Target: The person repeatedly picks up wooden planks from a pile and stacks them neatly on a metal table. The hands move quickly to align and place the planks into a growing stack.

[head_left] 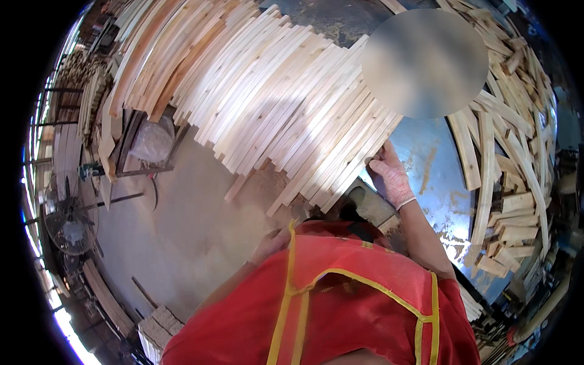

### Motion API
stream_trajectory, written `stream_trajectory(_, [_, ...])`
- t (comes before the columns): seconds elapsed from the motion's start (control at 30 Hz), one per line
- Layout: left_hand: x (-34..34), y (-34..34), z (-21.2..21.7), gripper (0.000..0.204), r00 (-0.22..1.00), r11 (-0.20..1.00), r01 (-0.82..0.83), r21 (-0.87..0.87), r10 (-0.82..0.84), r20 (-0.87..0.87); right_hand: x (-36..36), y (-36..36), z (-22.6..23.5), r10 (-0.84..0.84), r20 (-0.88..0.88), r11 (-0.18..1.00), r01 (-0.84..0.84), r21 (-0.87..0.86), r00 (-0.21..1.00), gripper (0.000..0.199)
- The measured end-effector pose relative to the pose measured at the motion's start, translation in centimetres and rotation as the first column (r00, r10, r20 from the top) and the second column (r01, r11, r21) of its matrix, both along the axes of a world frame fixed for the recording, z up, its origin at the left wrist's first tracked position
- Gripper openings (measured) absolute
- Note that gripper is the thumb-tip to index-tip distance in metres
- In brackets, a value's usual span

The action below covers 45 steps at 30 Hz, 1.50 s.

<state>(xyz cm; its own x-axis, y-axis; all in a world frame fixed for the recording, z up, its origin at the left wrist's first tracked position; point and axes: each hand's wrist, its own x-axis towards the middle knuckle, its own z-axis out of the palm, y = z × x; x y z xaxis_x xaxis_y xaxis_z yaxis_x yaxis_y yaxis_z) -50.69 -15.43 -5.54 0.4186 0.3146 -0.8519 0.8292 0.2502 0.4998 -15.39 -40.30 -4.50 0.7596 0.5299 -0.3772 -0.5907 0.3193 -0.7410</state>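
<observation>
My right hand, in a white knit glove, is at the near end of a long pale wooden slat on the right edge of a big stack of slats, with its fingers curled over that end. My left hand hangs low beside my red vest with yellow trim, partly hidden by it; nothing shows in it, and its fingers are hard to read.
A blue metal table lies to the right, with short wood offcuts piled along its far side. The sawdust-covered concrete floor is below the stack. A standing fan and more timber stacks are at the left.
</observation>
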Motion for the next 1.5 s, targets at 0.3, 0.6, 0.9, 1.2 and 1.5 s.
stream_trajectory(0.3, [8.9, -3.0, 3.4, 0.053, 0.630, 0.548, -0.320, -0.773, 0.733, 0.258, 0.8, -2.9, -1.7, 0.183, 0.091, 0.979, -0.172, -0.112, 0.979, 0.080])
stream_trajectory(0.6, [25.9, 3.5, 16.1, 0.099, 0.804, 0.846, 0.531, -0.053, -0.483, 0.346, 0.4, -0.9, -1.8, 0.037, 0.019, 0.997, -0.039, 0.068, 0.999, 0.073])
stream_trajectory(0.9, [25.9, 12.1, 13.1, 0.100, 0.706, 0.718, 0.512, 0.471, -0.664, 0.246, 8.5, -0.1, 0.4, 0.025, 0.727, 0.522, 0.611, -0.594, 0.686, 0.068])
stream_trajectory(1.2, [27.7, 15.5, 7.3, 0.072, 0.541, -0.244, 0.222, 0.944, -0.775, -0.327, 27.6, 7.2, 3.5, 0.640, 0.449, 0.068, 0.536, -0.842, 0.624, 0.074])
stream_trajectory(1.5, [33.6, 0.7, 8.5, 0.052, 0.327, -0.030, 0.547, 0.837, -0.912, -0.246, 18.8, -1.7, 7.9, -0.043, 0.480, 0.943, 0.194, -0.269, 0.876, 0.093])
